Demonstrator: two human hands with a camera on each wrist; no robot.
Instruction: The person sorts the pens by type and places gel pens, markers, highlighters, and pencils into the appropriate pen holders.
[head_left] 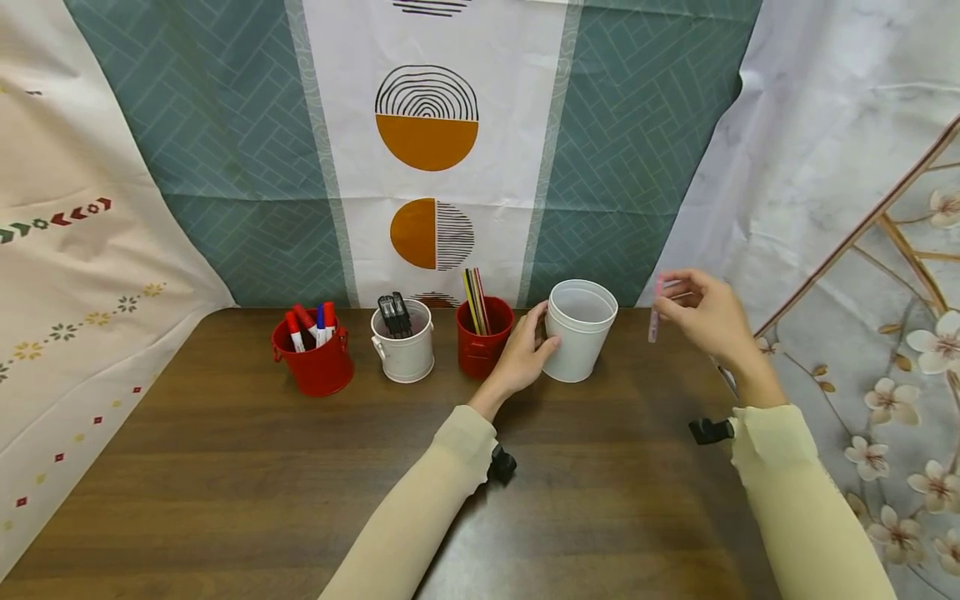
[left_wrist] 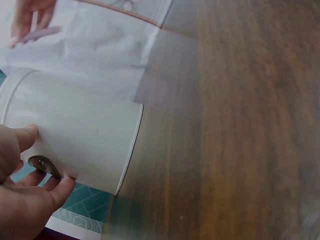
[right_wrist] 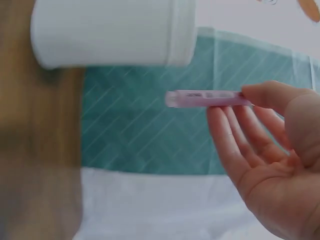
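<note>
A tall white bucket [head_left: 579,346] stands on the table, and my left hand [head_left: 522,350] holds its left side. In the left wrist view, my thumb and fingers curve against the bucket wall [left_wrist: 85,130] around a small metal handle lug [left_wrist: 42,164]. To the right of the bucket and above the table, my right hand [head_left: 701,312] pinches the upper end of a slim pink pen [head_left: 653,325]. The pen hangs nearly upright, apart from the bucket. In the right wrist view the pen [right_wrist: 202,98] shows small printing and a clear, pale end.
Left of the white bucket stand a red bucket [head_left: 476,358] with several pencils, a small white bucket [head_left: 406,358] with black pens, and another red bucket [head_left: 324,371] with red and blue markers. Patterned cloth [head_left: 637,125] hangs behind the brown table [head_left: 225,492].
</note>
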